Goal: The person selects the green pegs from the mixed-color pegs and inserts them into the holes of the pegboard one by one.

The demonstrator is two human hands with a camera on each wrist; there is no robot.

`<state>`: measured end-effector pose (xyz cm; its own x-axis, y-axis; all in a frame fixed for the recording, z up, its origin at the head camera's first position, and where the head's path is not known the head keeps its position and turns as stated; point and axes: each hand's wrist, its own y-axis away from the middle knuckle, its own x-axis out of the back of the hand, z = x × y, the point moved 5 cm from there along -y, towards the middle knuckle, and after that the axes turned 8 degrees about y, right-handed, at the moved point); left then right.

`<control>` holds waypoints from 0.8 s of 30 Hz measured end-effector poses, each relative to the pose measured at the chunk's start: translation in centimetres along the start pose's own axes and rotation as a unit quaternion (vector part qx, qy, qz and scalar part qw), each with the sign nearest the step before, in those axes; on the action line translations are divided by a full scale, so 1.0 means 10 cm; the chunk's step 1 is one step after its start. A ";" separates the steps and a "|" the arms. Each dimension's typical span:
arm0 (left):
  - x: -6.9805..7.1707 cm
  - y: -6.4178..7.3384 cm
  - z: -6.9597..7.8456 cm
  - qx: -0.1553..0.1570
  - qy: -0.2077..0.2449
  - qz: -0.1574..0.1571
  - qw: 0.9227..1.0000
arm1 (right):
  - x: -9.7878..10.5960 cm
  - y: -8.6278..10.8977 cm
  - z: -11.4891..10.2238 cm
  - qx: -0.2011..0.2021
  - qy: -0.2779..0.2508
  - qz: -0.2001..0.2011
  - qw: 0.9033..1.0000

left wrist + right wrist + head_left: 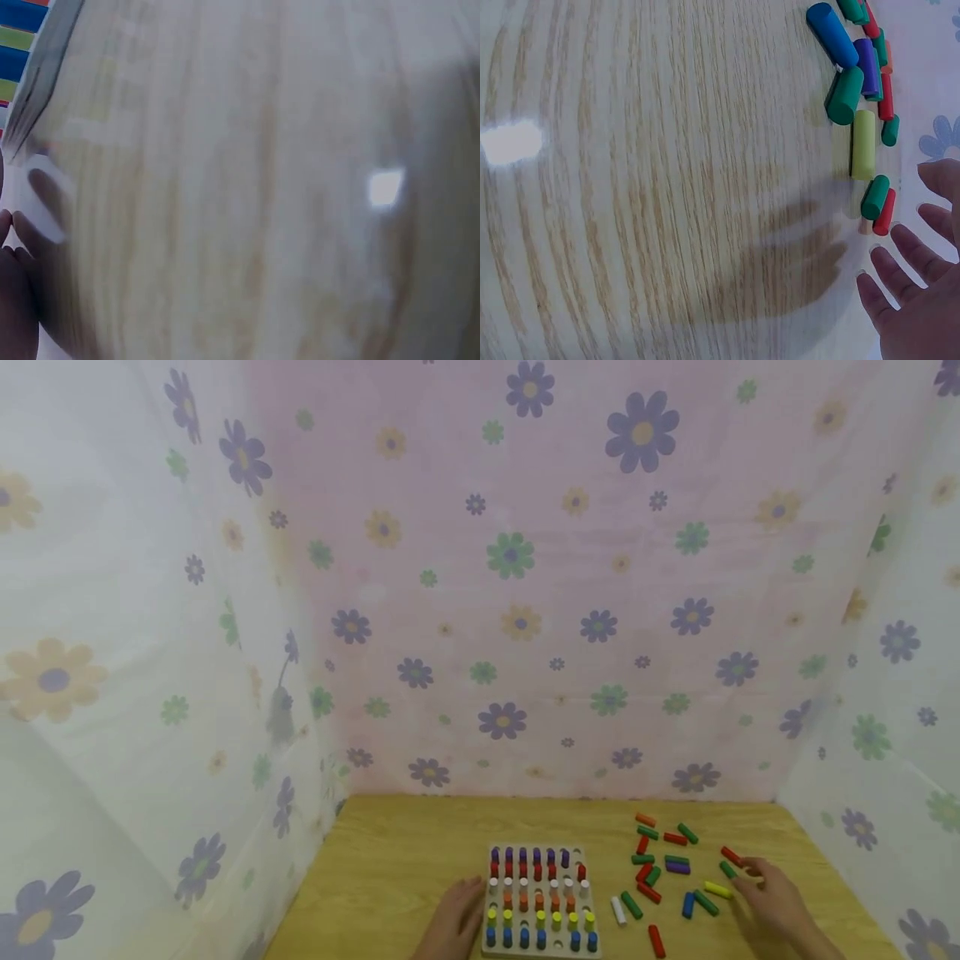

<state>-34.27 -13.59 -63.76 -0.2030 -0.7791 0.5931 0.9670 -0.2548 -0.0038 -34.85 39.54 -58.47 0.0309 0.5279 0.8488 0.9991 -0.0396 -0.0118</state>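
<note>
A light pegboard [595,935] stands on the table, filled with rows of purple, red, white, orange, yellow and blue pegs, with several holes bare. My left hand [452,917] lies along its left edge, fingertips right at the side. In the left wrist view, parts of its fingers [16,300] show at the frame's edge, below the board's corner. Over the right of the table, my right hand [772,896] reaches with fingers spread apart and nothing in them. Its fingertips are close to a red peg [731,856] and a green peg [875,197]; a yellow peg [717,890] lies beside.
Loose pegs lie scattered right of the board, among them a white peg [618,910], a blue peg [687,905], a purple peg [677,867] and a red peg [657,941] near the front. Flower-patterned cloth [525,677] encloses the wooden table [397,852] at back and sides.
</note>
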 end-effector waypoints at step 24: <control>-0.06 -0.02 -0.01 -0.101 -0.111 0.023 0.988 | -0.15 0.01 0.19 -0.107 -0.110 -0.048 0.987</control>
<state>-34.33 -13.11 -64.22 -0.0986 -0.6532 0.7507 0.9196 -0.3482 -0.1822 -34.76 40.35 -60.74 -0.0347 0.7088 0.7046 0.9697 -0.1467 0.1953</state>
